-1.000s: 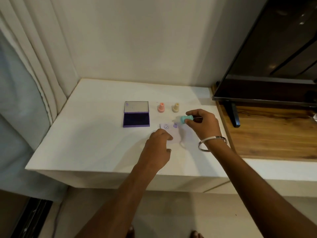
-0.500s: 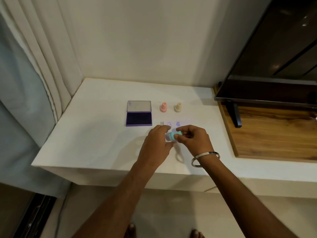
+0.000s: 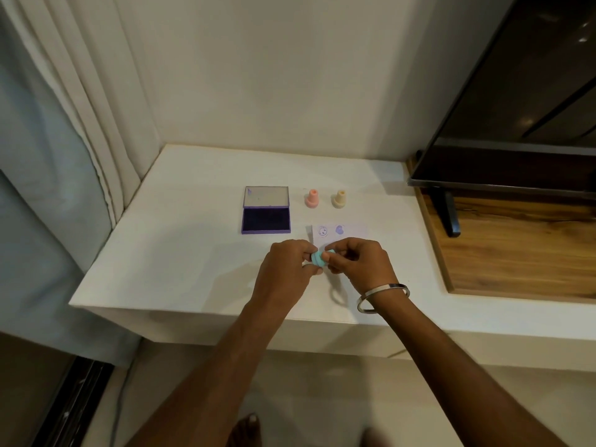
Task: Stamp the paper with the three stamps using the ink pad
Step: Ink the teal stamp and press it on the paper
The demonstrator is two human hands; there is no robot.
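Note:
A teal stamp [image 3: 318, 257] is pinched between both my hands just above the white table. My left hand [image 3: 287, 269] grips its wide end and my right hand [image 3: 358, 262] holds its handle end. Behind them lies a small pale paper [image 3: 351, 232] with two purple prints on it, a round face and a solid shape. An open purple ink pad [image 3: 266, 220] sits to the left of the paper, lid tipped back. A pink stamp [image 3: 312, 198] and a cream stamp [image 3: 339, 199] stand upright behind the paper.
The white table [image 3: 180, 246] ends at a front edge just below my wrists. A wall runs behind and a curtain [image 3: 96, 124] hangs at the left. A dark television [image 3: 516, 108] on a stand rests on a wooden surface [image 3: 516, 253] at the right.
My right hand brought the teal stamp from beside the paper back toward me. My left hand left the paper and took hold of the stamp's wide end.

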